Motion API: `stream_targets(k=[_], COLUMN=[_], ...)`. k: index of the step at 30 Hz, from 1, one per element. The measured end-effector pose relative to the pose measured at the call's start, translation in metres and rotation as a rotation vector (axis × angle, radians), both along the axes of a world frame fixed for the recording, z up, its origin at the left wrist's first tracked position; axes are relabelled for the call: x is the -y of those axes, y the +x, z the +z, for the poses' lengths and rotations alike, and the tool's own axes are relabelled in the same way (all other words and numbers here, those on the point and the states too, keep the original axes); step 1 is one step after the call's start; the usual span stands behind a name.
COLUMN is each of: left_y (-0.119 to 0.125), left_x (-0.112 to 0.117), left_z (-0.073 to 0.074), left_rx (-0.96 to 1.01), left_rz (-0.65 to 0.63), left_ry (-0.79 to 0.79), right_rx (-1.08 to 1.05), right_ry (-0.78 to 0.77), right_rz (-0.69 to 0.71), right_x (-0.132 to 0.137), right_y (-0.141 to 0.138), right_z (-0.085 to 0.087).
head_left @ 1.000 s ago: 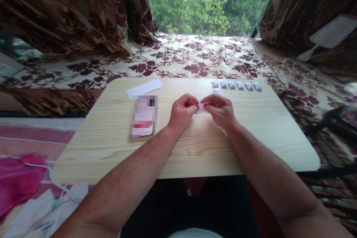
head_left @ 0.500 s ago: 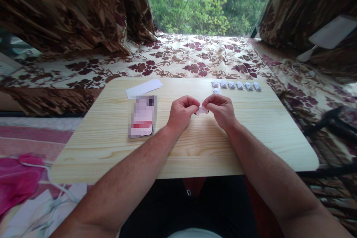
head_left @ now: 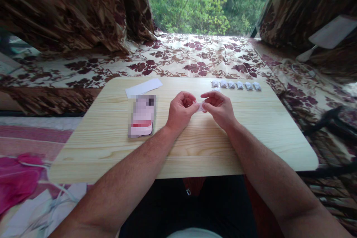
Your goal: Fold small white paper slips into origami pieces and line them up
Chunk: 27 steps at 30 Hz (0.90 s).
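While the left hand [head_left: 182,109] pinches one end of a small white paper [head_left: 200,107] between thumb and curled fingers, the right hand [head_left: 219,107] holds its other end just as narrowly — both near the middle of the counter [head_left: 195,152]. From that paper, a row of six folded pieces [head_left: 231,85] sits at two o'clock, white strips [head_left: 143,87] lie at ten — and a partly pixelated phone [head_left: 142,115] at nine.

We count two hands [head_left: 181,111], one held paper [head_left: 200,107], six folded papers [head_left: 231,85] in one row, one phone [head_left: 142,116], one table [head_left: 273,137]
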<state>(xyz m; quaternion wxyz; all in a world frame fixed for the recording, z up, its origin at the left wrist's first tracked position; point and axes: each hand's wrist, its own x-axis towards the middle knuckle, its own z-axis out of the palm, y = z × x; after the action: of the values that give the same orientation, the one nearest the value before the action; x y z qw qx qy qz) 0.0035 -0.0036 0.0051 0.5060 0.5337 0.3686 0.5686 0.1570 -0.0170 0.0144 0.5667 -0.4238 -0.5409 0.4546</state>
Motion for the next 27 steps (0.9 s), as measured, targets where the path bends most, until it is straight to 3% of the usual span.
stream_targets(k=[9,27], left_y=[-0.0002,-0.0007], left_x=[-0.0016,0.0013], left_z=[-0.0006,0.0032], left_rx=[-0.011,0.012], left_rz=[0.02,-0.008], left_ry=[0.049,0.077], right_rx=[-0.038,-0.024], right_ry=[0.082,0.044], right_rz=[-0.032,-0.03], right_x=[-0.0007,-0.0001], right_y=[-0.0025,-0.0016], right_z=[-0.005,-0.0014])
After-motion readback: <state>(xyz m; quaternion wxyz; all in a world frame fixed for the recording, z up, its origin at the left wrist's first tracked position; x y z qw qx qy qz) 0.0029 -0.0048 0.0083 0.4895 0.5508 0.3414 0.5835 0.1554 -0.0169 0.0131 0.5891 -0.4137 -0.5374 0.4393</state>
